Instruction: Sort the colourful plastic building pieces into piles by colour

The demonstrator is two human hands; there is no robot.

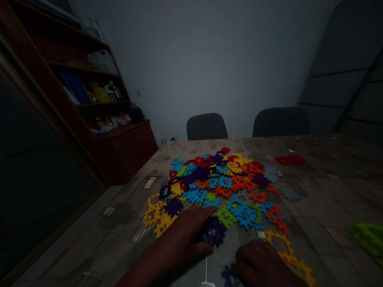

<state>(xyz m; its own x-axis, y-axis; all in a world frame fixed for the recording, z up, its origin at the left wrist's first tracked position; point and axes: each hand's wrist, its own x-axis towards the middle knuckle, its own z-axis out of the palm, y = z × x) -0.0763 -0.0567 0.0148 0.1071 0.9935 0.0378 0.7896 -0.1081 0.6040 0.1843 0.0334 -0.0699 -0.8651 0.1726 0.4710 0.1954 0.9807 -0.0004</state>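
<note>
My left hand (191, 229) reaches in low over the near edge of a pile of plastic interlocking pieces (221, 181). Its fingers are stretched out and its thumb stands apart, with a dark purple interlocking piece (216, 232) lying at the gap between them. To the right, my right hand (261, 261) is curled, its fingers closed on the edge of another purple interlocking piece (229, 276) near the bottom of the view. Green (226, 216) and blue pieces (243, 213) lie just beyond the hands. Yellow joined pieces (295, 261) lie beside and partly behind my right hand.
The table (119, 239) has a patterned cover. Red pieces (290, 160) lie apart at the right, and a green stack (369, 237) sits at the right edge. Two dark chairs (207, 126) stand behind the table. A wooden cabinet (131, 143) with filled shelves is at the left.
</note>
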